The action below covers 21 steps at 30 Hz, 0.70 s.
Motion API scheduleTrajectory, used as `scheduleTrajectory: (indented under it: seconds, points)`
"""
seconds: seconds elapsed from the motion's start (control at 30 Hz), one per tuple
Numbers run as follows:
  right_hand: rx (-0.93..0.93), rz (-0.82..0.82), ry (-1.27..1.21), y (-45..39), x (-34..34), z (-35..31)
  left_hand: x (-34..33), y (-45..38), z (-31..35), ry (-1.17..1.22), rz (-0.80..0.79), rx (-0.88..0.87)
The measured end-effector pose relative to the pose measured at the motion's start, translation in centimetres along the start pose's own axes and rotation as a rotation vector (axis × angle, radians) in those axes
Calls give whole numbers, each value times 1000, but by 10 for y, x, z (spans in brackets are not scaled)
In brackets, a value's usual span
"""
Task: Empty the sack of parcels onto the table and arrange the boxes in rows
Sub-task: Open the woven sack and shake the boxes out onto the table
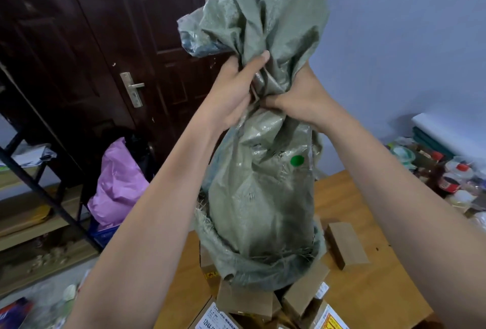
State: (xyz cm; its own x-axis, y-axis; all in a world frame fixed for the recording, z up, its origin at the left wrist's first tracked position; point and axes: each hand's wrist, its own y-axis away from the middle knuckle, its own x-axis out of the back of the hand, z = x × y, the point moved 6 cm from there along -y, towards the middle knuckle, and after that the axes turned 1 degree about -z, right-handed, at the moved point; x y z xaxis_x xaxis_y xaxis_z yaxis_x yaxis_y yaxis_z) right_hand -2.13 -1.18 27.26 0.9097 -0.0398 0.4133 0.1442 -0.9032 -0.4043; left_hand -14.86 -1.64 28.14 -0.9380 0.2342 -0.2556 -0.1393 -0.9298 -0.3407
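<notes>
A grey-green woven sack [260, 197] hangs upside down over the wooden table [368, 284], its mouth down and its closed end bunched at the top. My left hand [234, 91] and my right hand [299, 97] both grip the sack around its gathered middle, held high. Several brown cardboard boxes [247, 299] lie in a heap under the sack's mouth, some with white labels. One box [347, 245] lies apart to the right of the sack. Whatever is inside the sack is hidden.
A dark brown door [110, 39] stands behind on the left. A pink plastic bag [118, 184] and a metal shelf frame [39, 176] are on the floor at left. Bottles and clutter [452, 176] crowd the right by the blue wall.
</notes>
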Motion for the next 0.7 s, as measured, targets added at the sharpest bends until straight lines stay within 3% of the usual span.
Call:
scheduleTrajectory:
  seconds: [0.1, 0.17, 0.23, 0.3, 0.37, 0.5, 0.7]
  points:
    - [-52, 198, -22, 0, 26, 13, 11, 8, -3, -401, -81, -39]
    - [-99, 325, -101, 3, 40, 20, 22, 16, -23, -698, -160, 54]
    - [-131, 418, -256, 6, 47, 26, 26, 29, -58, -768, -367, 247]
    - [-159, 445, -455, 9, 47, 30, 26, 38, -88, -765, -439, 262]
    - [-223, 447, -650, 11, 41, 38, 22, 36, -102, -733, -359, 135]
    - [-523, 387, -983, 19, 12, 63, 10, 28, -112, -522, -143, -65]
    - [-657, 277, -1069, 32, 5, 81, 21, 20, -124, -468, 165, 83]
